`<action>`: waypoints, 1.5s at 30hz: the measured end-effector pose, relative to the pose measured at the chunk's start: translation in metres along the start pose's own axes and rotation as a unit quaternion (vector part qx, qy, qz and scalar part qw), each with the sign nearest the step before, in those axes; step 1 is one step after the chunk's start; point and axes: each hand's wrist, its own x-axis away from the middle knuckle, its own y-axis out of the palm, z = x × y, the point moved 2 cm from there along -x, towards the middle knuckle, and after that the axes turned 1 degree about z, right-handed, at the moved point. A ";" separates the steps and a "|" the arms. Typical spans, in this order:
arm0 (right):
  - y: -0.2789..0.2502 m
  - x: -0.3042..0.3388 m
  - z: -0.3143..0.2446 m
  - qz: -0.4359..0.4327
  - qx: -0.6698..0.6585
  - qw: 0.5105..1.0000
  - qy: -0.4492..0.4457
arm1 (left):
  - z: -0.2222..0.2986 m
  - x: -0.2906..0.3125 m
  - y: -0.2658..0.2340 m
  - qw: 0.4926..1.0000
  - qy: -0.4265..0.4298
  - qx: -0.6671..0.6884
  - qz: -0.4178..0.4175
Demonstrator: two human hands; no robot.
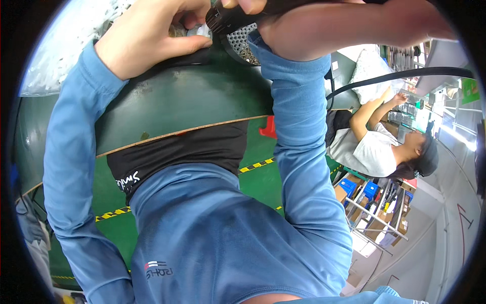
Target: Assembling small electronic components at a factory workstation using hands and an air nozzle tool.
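Head view shows the left hand [152, 33] at upper left, thumb and fingers closed in on a small clear part [202, 30], and the right hand [246, 5] at top centre, wrapped round a black tool [228, 19] whose ridged end sits just beside that part, contact unclear. Near them, a perforated dish [232, 49] of metal bits rests on the green table [192, 96]. Outward are a bag [55, 68] of white pieces, upper left, and a co-worker [367, 154], right.
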 end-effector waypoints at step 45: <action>-0.091 0.013 -0.023 0.205 0.197 0.958 -0.048 | -0.012 0.003 0.003 0.993 0.025 -0.108 -0.030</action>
